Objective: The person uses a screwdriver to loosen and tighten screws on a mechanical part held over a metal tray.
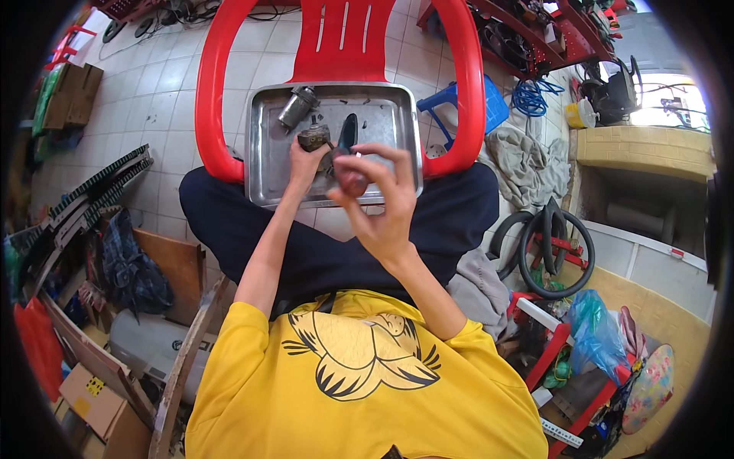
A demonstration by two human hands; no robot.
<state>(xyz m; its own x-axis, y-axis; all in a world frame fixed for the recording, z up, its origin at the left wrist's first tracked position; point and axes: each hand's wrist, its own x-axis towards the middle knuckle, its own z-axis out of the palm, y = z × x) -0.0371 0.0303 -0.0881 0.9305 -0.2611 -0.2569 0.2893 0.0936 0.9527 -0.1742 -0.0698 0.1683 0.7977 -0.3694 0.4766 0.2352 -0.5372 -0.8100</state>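
My left hand (305, 164) is closed round a grimy metal motor part (313, 138) with a short shaft on top, held over the metal tray (258, 145). Beside it, my right hand (388, 200) has thumb and fingers curled about a dark red rounded handle (352, 182). Motion blurs that handle, and its working end is hard to make out. A dark, glossy elongated object (349, 131) shows just beyond it. Farther back in the tray lies a silvery metal cylinder (298, 107), tilted. Several small dark bits (365, 125) are scattered on the tray bottom.
The tray rests on a red plastic chair (342, 42), its armrests rising on both sides. At right are a blue stool (482, 107), a coiled blue hose (531, 98), a grey cloth (527, 164) and black tyre tubes (562, 252). Wooden boards (183, 367) stand at lower left.
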